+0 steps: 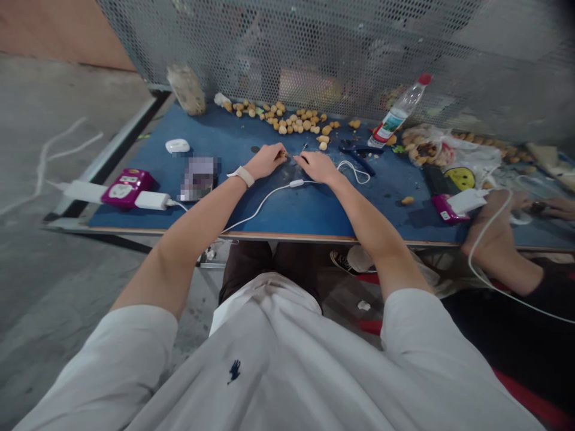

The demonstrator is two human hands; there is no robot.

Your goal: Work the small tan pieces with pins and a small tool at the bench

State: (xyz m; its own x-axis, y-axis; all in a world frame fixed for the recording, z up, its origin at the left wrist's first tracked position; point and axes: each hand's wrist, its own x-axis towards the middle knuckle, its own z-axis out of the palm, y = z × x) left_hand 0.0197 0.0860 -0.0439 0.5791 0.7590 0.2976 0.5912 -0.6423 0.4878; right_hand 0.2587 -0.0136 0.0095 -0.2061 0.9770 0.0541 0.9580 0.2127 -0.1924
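My left hand [268,160], with a pale band on its wrist, is closed in a pinch around a small tan gourd-like piece [283,154], mostly hidden by the fingers. Just to its right, my right hand [318,166] is closed, its fingertips pressed together near the table; what they hold, if anything, I cannot make out. A small thin dark-tipped item [305,146] lies just beyond that hand. Under the right wrist runs a white cable [269,194] with an inline connector [296,183]. Blue-handled pliers [362,157] lie to the right.
Many tan gourd-like pieces [294,124] lie along the mesh panel [287,48]. A bottle [399,114] and plastic bags [442,146] stand right; a phone [199,178], white case [177,146] and purple power socket [128,189] lie left. Another person's arm [505,245] rests at the right edge.
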